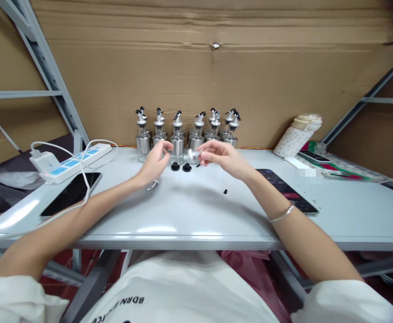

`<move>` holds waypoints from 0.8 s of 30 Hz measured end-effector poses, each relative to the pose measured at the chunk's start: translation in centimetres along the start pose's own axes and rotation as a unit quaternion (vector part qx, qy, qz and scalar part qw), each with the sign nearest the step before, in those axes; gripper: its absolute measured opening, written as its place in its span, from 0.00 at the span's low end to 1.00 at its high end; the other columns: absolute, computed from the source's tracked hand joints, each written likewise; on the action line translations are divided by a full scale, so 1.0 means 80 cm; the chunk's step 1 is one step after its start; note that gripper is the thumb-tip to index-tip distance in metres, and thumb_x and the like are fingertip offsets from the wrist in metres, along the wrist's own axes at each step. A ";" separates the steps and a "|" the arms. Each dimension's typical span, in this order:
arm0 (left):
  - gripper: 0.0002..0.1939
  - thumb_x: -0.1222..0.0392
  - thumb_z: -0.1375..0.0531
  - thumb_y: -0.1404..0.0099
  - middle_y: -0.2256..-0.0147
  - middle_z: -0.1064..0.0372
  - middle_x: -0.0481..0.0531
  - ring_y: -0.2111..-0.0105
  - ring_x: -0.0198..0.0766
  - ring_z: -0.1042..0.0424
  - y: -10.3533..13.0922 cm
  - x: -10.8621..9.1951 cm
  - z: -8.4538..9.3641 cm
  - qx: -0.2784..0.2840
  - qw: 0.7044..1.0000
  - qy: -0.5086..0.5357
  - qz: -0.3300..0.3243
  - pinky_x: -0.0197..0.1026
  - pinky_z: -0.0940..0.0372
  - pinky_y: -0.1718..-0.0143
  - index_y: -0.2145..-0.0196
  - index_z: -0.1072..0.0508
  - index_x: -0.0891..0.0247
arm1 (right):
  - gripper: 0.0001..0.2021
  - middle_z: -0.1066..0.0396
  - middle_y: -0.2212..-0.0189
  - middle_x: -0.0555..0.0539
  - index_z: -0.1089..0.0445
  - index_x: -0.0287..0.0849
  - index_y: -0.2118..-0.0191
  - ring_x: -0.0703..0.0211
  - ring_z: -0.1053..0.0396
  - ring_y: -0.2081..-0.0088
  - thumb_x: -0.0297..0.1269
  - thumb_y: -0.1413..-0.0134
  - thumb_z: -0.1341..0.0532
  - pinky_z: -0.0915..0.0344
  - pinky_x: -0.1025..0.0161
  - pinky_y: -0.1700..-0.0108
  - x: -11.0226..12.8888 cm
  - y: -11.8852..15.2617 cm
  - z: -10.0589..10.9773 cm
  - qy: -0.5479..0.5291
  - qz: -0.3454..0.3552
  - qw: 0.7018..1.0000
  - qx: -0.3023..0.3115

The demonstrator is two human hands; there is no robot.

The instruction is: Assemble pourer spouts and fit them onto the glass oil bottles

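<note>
My right hand (224,158) pinches a small silvery, partly see-through pourer part (193,155) between thumb and fingers, above the table; motion blurs its shape. My left hand (156,162) is to the left of it, fingers loosely curved and apart, with nothing visible in them. Just behind the hands stand several glass-and-steel oil bottles (144,143) with black-tipped pourer spouts (177,118). Two black ribbed stoppers, a left one (175,166) and a right one (187,167), lie between my hands. A shiny metal piece (153,185) lies below my left wrist.
A small black plug (225,191) lies in front of my right hand. At left are a white power strip (78,162) with a cable and a dark phone (72,194). Another phone (294,193) and a dotted bottle (294,137) are at right. Cardboard (196,80) walls the back.
</note>
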State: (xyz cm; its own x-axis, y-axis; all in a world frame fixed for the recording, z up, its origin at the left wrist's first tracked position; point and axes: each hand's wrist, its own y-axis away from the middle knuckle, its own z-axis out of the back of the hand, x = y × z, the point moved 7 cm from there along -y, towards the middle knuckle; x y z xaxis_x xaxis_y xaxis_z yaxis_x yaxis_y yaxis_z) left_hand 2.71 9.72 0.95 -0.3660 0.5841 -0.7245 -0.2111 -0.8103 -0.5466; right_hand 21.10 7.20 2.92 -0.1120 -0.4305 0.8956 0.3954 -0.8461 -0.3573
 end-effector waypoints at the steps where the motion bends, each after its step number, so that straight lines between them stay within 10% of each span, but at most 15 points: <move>1: 0.12 0.66 0.47 0.43 0.58 0.32 0.53 0.59 0.38 0.34 -0.009 0.011 0.005 0.023 0.998 -0.057 0.006 0.40 0.40 0.55 0.60 0.34 0.63 | 0.15 0.27 0.72 0.50 0.30 0.40 0.63 0.64 0.30 0.71 0.43 0.54 0.32 0.33 0.63 0.66 0.000 -0.001 0.007 -0.006 0.006 1.000 -0.026; 6: 0.21 0.62 0.44 0.40 0.50 0.31 0.58 0.51 0.48 0.34 -0.017 0.051 -0.011 0.153 0.972 -0.176 -0.010 0.48 0.42 0.47 0.49 0.31 0.63 | 0.16 0.27 0.73 0.49 0.31 0.40 0.63 0.62 0.28 0.69 0.40 0.58 0.30 0.31 0.61 0.64 -0.010 -0.004 0.009 -0.009 -0.010 0.999 -0.038; 10: 0.11 0.60 0.43 0.40 0.54 0.29 0.58 0.52 0.50 0.33 -0.006 0.045 -0.036 0.207 0.954 -0.208 -0.055 0.50 0.42 0.47 0.60 0.26 0.63 | 0.15 0.27 0.73 0.50 0.32 0.40 0.64 0.62 0.28 0.70 0.38 0.58 0.30 0.31 0.61 0.64 -0.013 -0.004 0.001 -0.017 -0.020 0.999 -0.028; 24: 0.17 0.72 0.46 0.42 0.63 0.36 0.52 0.60 0.39 0.33 0.006 0.006 -0.030 0.142 0.956 -0.193 -0.169 0.41 0.38 0.55 0.55 0.32 0.62 | 0.12 0.26 0.74 0.48 0.31 0.39 0.66 0.63 0.29 0.72 0.34 0.57 0.31 0.30 0.61 0.64 -0.026 -0.003 0.007 0.005 -0.074 0.995 -0.065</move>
State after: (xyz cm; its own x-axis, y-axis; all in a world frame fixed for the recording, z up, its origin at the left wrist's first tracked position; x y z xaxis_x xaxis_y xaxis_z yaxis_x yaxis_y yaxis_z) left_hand 4.62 9.70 -0.64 -0.5289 0.7985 -0.2875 -0.5947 -0.5904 -0.5457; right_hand 21.76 8.49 1.34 -0.1704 -0.3003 0.9385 0.2525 -0.9339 -0.2530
